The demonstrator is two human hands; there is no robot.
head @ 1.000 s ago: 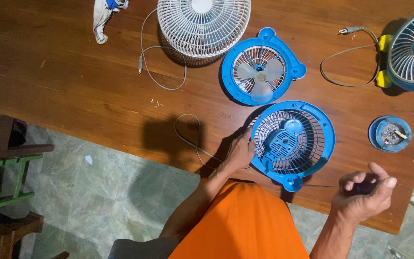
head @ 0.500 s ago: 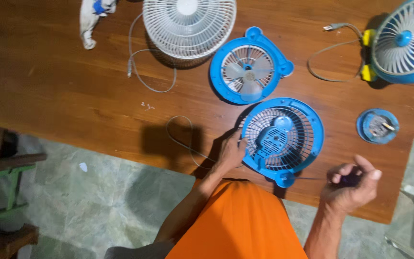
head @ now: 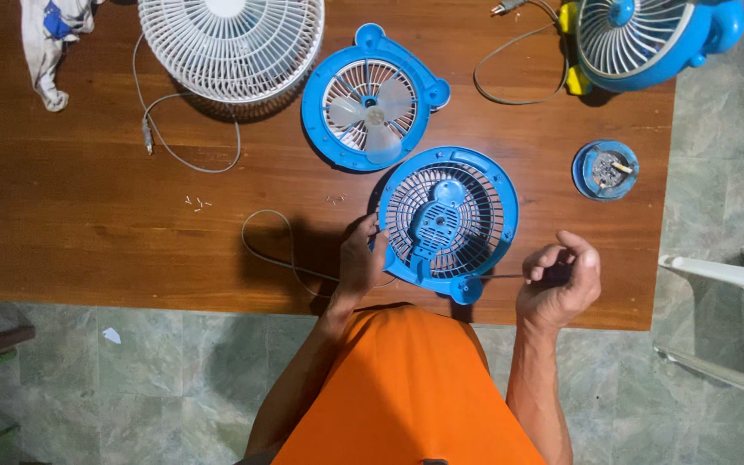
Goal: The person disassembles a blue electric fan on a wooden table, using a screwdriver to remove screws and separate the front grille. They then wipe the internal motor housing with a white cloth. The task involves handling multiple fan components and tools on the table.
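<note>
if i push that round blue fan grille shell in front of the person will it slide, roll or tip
The round blue plastic fan grille shell lies flat on the brown wooden table, so it would probably slide rather than roll or tip. Its open slatted build suggests it is light and somewhat flexible. The left hand rests against its rim, likely steadying it; the thin grey cord beside it looks floppy.

Orange sleeveless top, bare arms, no gloves

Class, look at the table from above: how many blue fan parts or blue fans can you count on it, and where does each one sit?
4. A blue rear grille under the left hand; a blue front frame with blades above it; a small blue cap to the right; a whole blue fan at the top right, partly cropped.
</note>
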